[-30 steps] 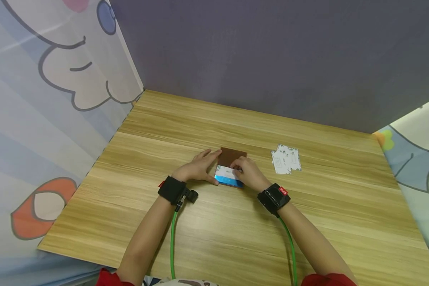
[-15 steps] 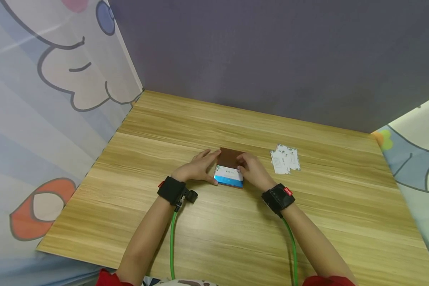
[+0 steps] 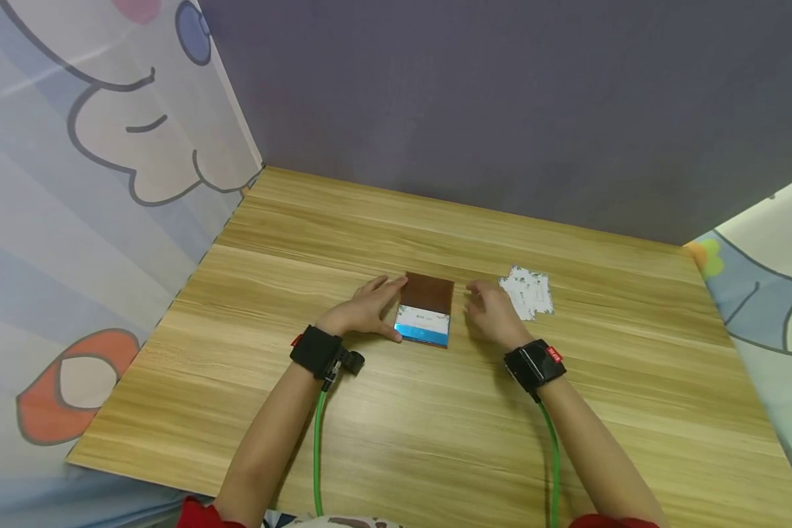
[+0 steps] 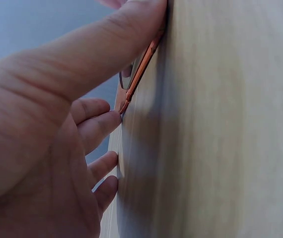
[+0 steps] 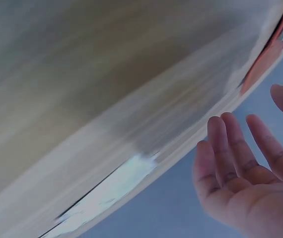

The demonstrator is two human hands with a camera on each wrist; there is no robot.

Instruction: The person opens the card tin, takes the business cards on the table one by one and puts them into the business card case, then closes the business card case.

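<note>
A flat brown card holder point(image 3: 427, 292) lies on the table, with a white leaf-printed card point(image 3: 422, 318) across its near half and a shiny blue strip point(image 3: 421, 335) below that. Along its left edge rests my left hand point(image 3: 369, 308), thumb at the near corner and index finger at the far one, fingers spread. The left wrist view shows the holder's thin edge point(image 4: 140, 74) beyond the thumb. My right hand point(image 3: 495, 312) is between the holder and the loose cards point(image 3: 528, 292), fingers slightly bent with nothing in them, as the right wrist view also shows.
The loose cards, white with leaf-printed borders, overlap in a small pile right of my right hand. A dark grey panel point(image 3: 488, 117) rises behind the wooden table point(image 3: 383, 425). Green cables point(image 3: 318, 455) run from both wrist straps. Patterned curtains point(image 3: 105, 257) hang at the sides.
My right hand has let go of the white card in the holder and moved right, toward the loose cards. The left hand has stayed at the holder's left edge.
</note>
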